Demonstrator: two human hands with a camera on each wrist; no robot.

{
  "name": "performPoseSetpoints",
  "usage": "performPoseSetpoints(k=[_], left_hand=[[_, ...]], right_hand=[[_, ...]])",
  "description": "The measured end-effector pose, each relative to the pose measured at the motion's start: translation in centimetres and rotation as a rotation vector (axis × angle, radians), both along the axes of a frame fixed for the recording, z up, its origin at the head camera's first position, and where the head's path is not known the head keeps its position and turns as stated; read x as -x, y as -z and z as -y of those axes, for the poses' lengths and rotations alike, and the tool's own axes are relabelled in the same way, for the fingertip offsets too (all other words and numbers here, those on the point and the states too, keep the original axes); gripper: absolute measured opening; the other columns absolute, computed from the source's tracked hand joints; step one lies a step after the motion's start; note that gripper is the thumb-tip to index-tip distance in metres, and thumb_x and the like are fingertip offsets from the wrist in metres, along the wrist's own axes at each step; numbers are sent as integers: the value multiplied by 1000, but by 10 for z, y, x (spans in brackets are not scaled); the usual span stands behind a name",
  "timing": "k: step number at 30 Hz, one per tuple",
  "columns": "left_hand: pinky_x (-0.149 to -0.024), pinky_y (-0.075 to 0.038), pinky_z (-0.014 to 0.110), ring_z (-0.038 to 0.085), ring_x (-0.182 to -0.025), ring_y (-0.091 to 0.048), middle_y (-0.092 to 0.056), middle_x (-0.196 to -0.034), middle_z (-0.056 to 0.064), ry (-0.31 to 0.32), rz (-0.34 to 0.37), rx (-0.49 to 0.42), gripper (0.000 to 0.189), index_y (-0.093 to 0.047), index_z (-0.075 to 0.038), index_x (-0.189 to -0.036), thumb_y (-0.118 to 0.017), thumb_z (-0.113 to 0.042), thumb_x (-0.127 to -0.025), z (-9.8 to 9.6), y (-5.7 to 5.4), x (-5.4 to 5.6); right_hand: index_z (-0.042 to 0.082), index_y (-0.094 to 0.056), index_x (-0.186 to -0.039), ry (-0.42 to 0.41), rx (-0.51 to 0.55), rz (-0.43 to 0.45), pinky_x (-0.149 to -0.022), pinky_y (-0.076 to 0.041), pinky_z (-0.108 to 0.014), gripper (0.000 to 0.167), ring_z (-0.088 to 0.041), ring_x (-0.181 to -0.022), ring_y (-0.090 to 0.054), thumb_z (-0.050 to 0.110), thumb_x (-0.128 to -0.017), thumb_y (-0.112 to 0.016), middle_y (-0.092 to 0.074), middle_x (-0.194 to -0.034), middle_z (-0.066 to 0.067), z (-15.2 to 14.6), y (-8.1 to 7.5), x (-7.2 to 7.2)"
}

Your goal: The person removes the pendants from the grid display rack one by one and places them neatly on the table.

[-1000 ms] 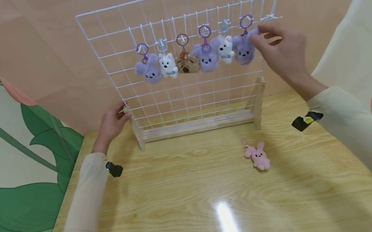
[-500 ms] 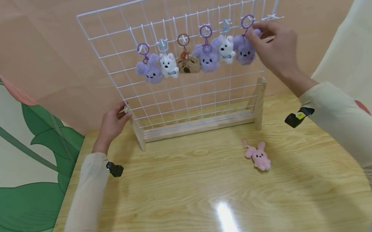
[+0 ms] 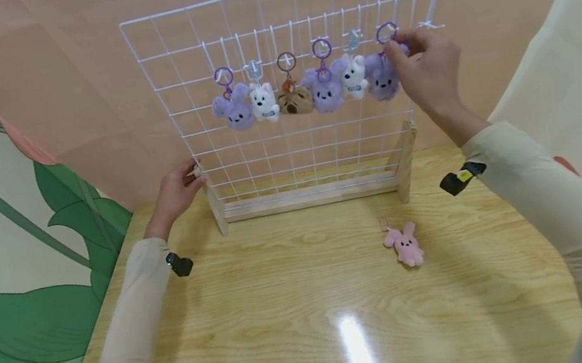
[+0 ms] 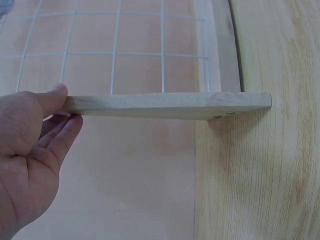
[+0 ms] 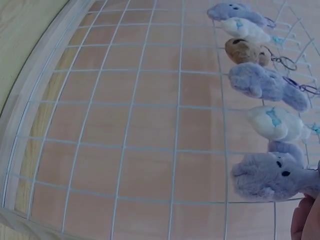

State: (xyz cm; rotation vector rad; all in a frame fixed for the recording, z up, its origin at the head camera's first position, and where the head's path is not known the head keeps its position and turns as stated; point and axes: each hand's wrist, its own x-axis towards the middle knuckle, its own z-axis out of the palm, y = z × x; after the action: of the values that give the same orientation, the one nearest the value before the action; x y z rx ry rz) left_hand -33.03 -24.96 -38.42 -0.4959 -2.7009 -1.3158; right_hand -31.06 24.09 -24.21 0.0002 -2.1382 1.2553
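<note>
My left hand [image 3: 175, 193] grips the top of the rack's wooden side leg [image 4: 150, 102], thumb on one face and fingers on the other. Upper right, my right hand [image 3: 433, 69] pinches the rightmost purple plush keychain [image 3: 382, 77] near its ear and the base of its purple ring. That ring hangs on a white hook; the fingers hide part of it. In the right wrist view the same purple plush [image 5: 267, 175] shows beside the fingertips [image 5: 302, 217]. A white wire grid rack [image 3: 296, 142] carries the keychains.
Left of it hang a white dog plush [image 3: 353, 76], another purple plush [image 3: 327, 95], a brown plush [image 3: 295, 102], a second white dog [image 3: 263, 102] and a purple plush [image 3: 234, 112]. A pink bunny keychain [image 3: 407, 247] lies on the wooden table [image 3: 263, 289].
My right hand has shifted left and slightly up, closer to the rightmost purple keychain's ring. The left hand stays on the wooden leg.
</note>
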Motion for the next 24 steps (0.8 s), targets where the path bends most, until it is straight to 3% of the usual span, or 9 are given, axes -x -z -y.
performPoseSetpoints(k=[11,24], left_hand=[[-107,-52,50,43,-135,-53,-48,-150,29,2,5,-6,52,-42,4,-152,-59,-9,-104,0,1,1],[-108,-52,50,43,-135,-52,-46,-151,28,4,17,-10,53,-42,5,-152,-59,-10,-105,0,2,1]], right_hand=[[8,-81,-103,51,73,-88,-62,-42,-18,24,0,-71,-54,29,-92,-75,-61,-73,20,5,1,0],[13,-81,-96,25,156,-82,-59,-46,-16,14,-2,-70,-57,25,-93,-76,-66,-75,17,7,-1,-10]])
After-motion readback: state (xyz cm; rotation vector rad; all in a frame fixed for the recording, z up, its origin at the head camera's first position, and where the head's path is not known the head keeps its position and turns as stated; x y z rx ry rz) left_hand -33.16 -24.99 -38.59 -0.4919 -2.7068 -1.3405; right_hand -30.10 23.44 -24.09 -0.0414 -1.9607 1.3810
